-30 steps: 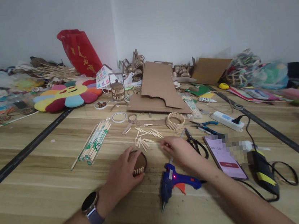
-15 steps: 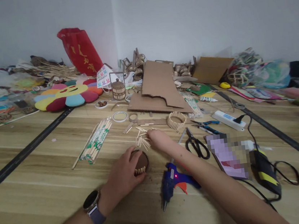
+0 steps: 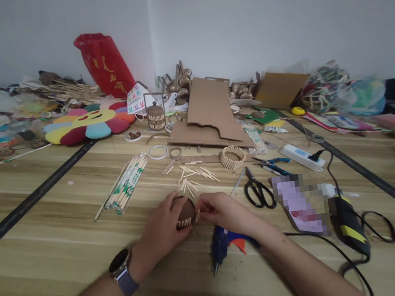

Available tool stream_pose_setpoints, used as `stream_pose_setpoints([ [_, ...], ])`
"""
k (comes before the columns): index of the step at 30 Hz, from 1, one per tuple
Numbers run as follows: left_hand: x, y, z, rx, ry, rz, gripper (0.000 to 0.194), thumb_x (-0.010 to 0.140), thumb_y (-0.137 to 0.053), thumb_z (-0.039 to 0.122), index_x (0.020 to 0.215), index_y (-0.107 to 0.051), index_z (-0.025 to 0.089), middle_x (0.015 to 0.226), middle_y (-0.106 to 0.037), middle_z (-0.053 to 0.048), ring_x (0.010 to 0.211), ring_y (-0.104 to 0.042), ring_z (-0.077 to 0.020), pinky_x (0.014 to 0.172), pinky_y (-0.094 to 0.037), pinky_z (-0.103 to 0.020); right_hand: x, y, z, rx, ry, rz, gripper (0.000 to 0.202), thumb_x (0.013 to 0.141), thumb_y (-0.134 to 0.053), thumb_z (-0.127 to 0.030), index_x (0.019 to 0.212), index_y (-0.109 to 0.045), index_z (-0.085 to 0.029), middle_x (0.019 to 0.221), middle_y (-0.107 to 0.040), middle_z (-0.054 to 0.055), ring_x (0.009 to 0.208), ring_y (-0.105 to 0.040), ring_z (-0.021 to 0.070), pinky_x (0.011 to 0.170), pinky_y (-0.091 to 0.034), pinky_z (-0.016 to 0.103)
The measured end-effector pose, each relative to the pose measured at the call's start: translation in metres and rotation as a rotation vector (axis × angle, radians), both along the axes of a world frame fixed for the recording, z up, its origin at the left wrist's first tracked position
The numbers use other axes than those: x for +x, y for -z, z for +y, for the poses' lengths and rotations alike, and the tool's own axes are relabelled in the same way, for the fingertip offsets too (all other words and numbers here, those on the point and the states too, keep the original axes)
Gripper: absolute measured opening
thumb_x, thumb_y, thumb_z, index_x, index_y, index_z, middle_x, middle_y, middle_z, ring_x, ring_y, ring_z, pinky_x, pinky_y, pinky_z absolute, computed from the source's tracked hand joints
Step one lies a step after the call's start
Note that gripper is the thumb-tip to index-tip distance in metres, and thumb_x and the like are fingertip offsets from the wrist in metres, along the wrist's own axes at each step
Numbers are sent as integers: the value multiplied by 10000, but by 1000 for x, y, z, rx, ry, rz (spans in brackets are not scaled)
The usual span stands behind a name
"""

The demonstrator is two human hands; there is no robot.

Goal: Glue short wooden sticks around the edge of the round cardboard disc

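My left hand (image 3: pixel 161 222) grips a small round brown cardboard piece (image 3: pixel 185 210) from the left, thumb at the near side and fingers over the far side. A row of short pale sticks lines its near edge. Close to its right side, my right hand (image 3: pixel 217 208) pinches one short wooden stick (image 3: pixel 197 215) between thumb and fingertips. Behind both hands lies a loose scatter of cut wooden sticks (image 3: pixel 188 186). A blue hot glue gun (image 3: pixel 220 248) rests under my right wrist, its nozzle pointing toward me and its handle partly covered.
Black scissors (image 3: pixel 259 193), pliers (image 3: pixel 274 161) and a phone (image 3: pixel 302 207) lie to the right, with a power strip (image 3: pixel 301 158) behind. A ring of sticks (image 3: pixel 232 157) stands farther back. Packaged sticks (image 3: pixel 126 185) lie left; cardboard sheets (image 3: pixel 210 108) are at the back.
My right hand has come back from the stick pile toward the round piece, now with a stick in its fingertips. My left hand keeps its hold, nearly still.
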State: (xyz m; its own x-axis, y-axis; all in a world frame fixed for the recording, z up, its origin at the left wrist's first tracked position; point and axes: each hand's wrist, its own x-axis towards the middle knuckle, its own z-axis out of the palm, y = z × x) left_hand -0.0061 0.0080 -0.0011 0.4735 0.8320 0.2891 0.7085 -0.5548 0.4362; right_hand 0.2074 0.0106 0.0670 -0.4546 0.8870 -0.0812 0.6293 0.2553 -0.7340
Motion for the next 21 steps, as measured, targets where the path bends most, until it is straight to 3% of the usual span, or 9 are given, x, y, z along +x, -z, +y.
stream_pose_setpoints([
  [16, -1, -2, 0, 13, 30, 12, 667, 764, -772, 145, 1366, -494, 217, 1492, -482, -158, 1361, -524, -344, 1097, -500, -502, -11, 19, -1, 78, -58, -38, 154, 782, -655, -17, 811, -669, -167, 736, -658, -26, 660, -563, 122, 617, -374, 200],
  [21, -2, 1, 1, 5, 24, 16, 667, 773, -758, 149, 1376, -484, 231, 1505, -467, -154, 1357, -528, -350, 1086, -507, -511, -13, 19, -1, 102, -94, -52, 121, 837, -642, -55, 825, -650, -175, 812, -707, 6, 721, -609, 144, 650, -393, 209],
])
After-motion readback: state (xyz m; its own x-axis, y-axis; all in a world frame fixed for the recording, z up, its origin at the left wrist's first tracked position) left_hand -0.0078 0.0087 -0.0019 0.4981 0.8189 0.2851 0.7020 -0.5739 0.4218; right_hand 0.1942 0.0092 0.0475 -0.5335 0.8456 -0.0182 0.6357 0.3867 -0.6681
